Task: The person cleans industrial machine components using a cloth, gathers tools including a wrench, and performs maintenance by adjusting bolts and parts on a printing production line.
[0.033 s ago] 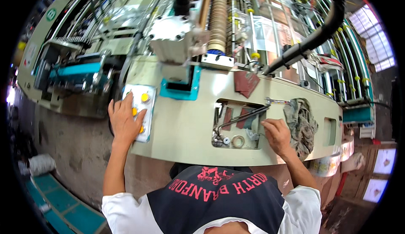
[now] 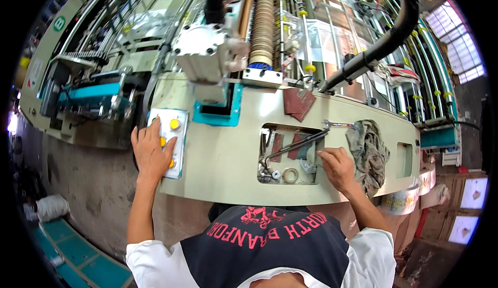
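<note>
My left hand [image 2: 150,152] lies over a white control panel [image 2: 178,132] with its fingers stretched out. Its index fingertip touches a button at the panel's upper left. Yellow buttons [image 2: 175,124] show beside the fingers. Off to the right, my right hand [image 2: 340,168] is by the right rim of a recessed tool tray [image 2: 263,176], fingers curled together; anything held in them is hidden. Hex keys [image 2: 290,148] lean across that tray, above a tape ring [image 2: 291,175] and small metal parts. Just beyond the hand lies a wrench [image 2: 338,125], touching a crumpled grey rag [image 2: 369,155].
Reddish-brown sandpaper sheets [image 2: 299,104] lie on the machine's cream top. A metal cylinder block [image 2: 201,52] rises near the left hand, and a thick black hose [image 2: 381,46] arches over the right side. Behind are rollers [image 2: 262,26] and clear film [image 2: 320,36].
The whole view has shifted slightly, with the machine a little further left in the picture. Both hands keep nearly the same poses and places.
</note>
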Demonstrator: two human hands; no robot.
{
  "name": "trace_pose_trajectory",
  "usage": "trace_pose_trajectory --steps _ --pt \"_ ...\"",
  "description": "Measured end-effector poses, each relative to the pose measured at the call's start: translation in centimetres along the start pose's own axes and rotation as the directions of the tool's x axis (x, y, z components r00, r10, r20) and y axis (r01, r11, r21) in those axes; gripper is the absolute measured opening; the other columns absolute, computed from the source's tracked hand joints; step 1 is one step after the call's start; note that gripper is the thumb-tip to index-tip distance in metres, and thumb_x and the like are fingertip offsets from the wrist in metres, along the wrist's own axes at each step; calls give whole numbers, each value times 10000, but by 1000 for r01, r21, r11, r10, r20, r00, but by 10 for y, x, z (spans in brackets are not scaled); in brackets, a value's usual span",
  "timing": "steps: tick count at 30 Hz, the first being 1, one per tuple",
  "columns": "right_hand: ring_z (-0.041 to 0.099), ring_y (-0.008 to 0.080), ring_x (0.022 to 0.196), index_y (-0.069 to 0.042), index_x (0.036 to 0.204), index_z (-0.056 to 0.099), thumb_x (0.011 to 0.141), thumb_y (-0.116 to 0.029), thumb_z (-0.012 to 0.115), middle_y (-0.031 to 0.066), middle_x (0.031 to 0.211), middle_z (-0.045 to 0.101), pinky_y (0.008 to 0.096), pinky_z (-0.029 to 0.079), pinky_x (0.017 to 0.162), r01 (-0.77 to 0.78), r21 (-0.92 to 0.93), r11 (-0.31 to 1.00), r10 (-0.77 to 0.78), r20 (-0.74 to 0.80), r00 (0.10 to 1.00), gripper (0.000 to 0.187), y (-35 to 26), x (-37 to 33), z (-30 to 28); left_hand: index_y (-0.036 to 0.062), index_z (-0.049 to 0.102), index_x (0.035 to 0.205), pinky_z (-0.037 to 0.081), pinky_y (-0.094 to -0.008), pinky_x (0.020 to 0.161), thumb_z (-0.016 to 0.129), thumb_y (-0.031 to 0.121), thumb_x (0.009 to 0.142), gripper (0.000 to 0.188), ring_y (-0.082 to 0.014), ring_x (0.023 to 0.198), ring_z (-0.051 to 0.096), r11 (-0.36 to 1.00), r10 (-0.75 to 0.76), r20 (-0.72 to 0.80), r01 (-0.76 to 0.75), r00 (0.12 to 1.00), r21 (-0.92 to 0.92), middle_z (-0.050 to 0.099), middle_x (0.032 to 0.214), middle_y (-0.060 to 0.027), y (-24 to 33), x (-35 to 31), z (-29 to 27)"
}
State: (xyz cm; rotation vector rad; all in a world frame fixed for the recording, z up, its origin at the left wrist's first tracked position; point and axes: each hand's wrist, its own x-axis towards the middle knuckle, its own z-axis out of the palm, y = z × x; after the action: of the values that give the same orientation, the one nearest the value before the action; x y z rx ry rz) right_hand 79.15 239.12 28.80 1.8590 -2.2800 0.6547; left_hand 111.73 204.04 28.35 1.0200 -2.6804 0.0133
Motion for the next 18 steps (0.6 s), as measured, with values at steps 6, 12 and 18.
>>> trace_pose_trajectory --steps 6,12,18 --pt "578 248 762 -95 1041 649 695 58 655 55 925 635 345 494 641 -88 71 994 88 4 996 378 11 -6 7 3 472 1329 264 -511 1092 710 283 796 648 -286 1049 521 998 26 21 -27 999 54 607 1124 -117 6 7 -5" --pt "592 257 786 -80 1011 651 724 56 652 68 936 635 349 489 642 -155 154 976 162 -36 986 317 11 -14 15 6 479 1318 269 -505 1092 710 253 795 623 -283 1039 520 998 33 -8 -33 999 51 609 1107 -125 4 3 1" --pt "598 264 810 -69 1015 640 757 37 651 63 982 636 356 486 695 -146 160 976 161 -87 983 280 17 -17 19 4 503 1294 264 -499 1101 701 231 795 582 -294 1027 534 998 21 -37 -19 999 62 620 1113 -129 7 3 6"
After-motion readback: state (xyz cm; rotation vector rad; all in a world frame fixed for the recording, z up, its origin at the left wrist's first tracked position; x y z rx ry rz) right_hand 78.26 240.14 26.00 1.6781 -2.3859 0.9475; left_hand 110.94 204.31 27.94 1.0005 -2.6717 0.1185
